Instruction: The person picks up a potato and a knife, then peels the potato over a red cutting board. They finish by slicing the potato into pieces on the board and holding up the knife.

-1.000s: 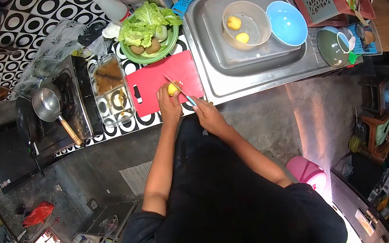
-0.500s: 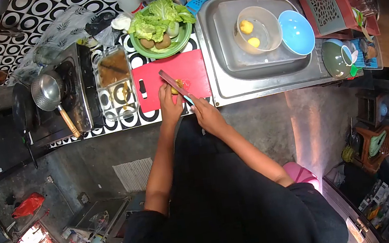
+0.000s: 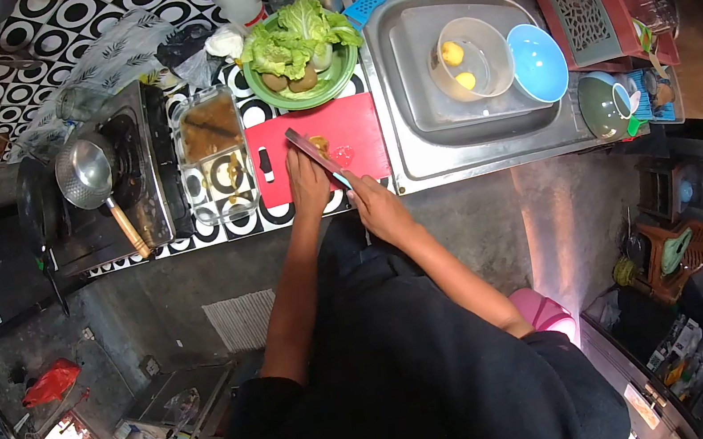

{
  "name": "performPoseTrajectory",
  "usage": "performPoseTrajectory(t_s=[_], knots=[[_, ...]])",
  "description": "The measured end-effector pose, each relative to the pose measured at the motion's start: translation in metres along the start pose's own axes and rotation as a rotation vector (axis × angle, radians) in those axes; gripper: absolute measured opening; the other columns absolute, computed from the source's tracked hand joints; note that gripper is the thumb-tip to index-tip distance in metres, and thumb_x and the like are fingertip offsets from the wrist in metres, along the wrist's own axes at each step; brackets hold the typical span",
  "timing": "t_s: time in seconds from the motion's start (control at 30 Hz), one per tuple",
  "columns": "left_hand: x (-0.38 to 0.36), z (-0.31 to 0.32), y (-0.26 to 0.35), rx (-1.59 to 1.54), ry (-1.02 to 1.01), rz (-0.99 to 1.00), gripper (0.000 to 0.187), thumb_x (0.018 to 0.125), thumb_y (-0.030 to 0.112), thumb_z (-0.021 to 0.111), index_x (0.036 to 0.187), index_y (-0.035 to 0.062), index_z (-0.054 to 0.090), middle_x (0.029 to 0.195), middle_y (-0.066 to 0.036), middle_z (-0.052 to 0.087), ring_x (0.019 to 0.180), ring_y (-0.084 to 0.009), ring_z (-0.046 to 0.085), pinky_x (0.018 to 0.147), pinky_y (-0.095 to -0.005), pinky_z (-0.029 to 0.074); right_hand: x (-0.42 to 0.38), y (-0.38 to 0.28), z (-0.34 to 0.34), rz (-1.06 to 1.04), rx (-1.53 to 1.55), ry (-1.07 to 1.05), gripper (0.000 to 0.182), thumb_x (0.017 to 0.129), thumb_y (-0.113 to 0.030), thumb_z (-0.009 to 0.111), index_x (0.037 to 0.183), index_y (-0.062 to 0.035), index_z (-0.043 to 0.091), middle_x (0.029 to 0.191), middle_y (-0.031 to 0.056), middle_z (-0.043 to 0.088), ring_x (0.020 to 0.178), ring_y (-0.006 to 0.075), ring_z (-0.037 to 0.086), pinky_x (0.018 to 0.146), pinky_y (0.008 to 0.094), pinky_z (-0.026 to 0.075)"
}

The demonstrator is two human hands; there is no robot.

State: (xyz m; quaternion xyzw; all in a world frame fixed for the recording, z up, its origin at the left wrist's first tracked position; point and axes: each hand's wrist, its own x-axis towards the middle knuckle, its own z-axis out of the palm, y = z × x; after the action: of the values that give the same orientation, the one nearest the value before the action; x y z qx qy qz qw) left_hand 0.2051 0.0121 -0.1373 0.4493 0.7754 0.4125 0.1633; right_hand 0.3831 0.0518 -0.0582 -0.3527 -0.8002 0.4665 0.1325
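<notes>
My right hand (image 3: 379,208) grips a knife (image 3: 312,149) by its light-blue handle. The blade slants up and left over the red cutting board (image 3: 360,119). My left hand (image 3: 308,182) is closed on the board just left of the blade, its fingertips bent down at the near side of a small yellowish-brown piece of food (image 3: 320,143). The blade crosses in front of that piece and partly hides it. Right of the knife, a pinkish patch shows on the board.
Behind the board stands a green bowl (image 3: 312,99) of lettuce and brown round vegetables. Left are a glass dish (image 3: 198,209) and a stove bearing a strainer ladle (image 3: 84,172). The sink (image 3: 414,152) holds a clear bowl (image 3: 484,44) with yellow pieces and a blue bowl (image 3: 538,63).
The view has shifted slightly. My left fingers have drawn closer along the blade, and more of the food piece shows on the blade's far side. The knife stays at nearly the same slant.
</notes>
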Motion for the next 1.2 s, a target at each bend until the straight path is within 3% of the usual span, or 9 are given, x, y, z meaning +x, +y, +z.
performPoseTrajectory(t_s=[0.27,0.47,0.77,1.2], knots=[[0.002,-0.001,-0.004,0.065,-0.070,0.038,0.040,0.092,0.007,0.052,0.130,-0.0049,0.051,0.124,-0.029,0.050,0.114,-0.0475,0.048,0.100,-0.0551,0.039,0.006,-0.016,-0.002,0.099,-0.038,-0.014,0.042,0.102,-0.014,0.052,0.144,-0.0062,0.047,0.096,0.0232,0.059,0.088,0.0433,0.062,0.078,0.0503,0.050],[-0.003,0.008,0.002,0.080,0.051,0.062,0.041,0.090,0.002,0.050,0.131,-0.0047,0.051,0.117,-0.027,0.053,0.111,-0.0447,0.049,0.096,-0.0538,0.040,0.012,-0.024,0.003,0.153,-0.004,0.002,0.040,0.103,-0.013,0.049,0.142,-0.0031,0.047,0.095,0.0262,0.060,0.090,0.0455,0.061,0.081,0.0515,0.048],[0.003,-0.007,-0.003,0.052,-0.085,0.101,0.052,0.087,0.007,0.062,0.135,-0.0052,0.048,0.121,-0.026,0.050,0.113,-0.0449,0.050,0.098,-0.0518,0.043,0.016,-0.031,0.003,0.186,-0.019,0.012,0.038,0.102,-0.015,0.049,0.136,0.0008,0.047,0.099,0.0301,0.061,0.092,0.0492,0.062,0.080,0.0557,0.048],[0.010,-0.011,0.007,0.137,-0.161,0.082,0.051,0.092,0.010,0.062,0.138,-0.0022,0.046,0.120,-0.025,0.051,0.114,-0.0451,0.050,0.097,-0.0523,0.043,-0.002,-0.041,0.010,0.231,-0.027,0.095,0.035,0.102,-0.014,0.049,0.132,0.0037,0.050,0.102,0.0297,0.063,0.098,0.0478,0.061,0.084,0.0541,0.049]])
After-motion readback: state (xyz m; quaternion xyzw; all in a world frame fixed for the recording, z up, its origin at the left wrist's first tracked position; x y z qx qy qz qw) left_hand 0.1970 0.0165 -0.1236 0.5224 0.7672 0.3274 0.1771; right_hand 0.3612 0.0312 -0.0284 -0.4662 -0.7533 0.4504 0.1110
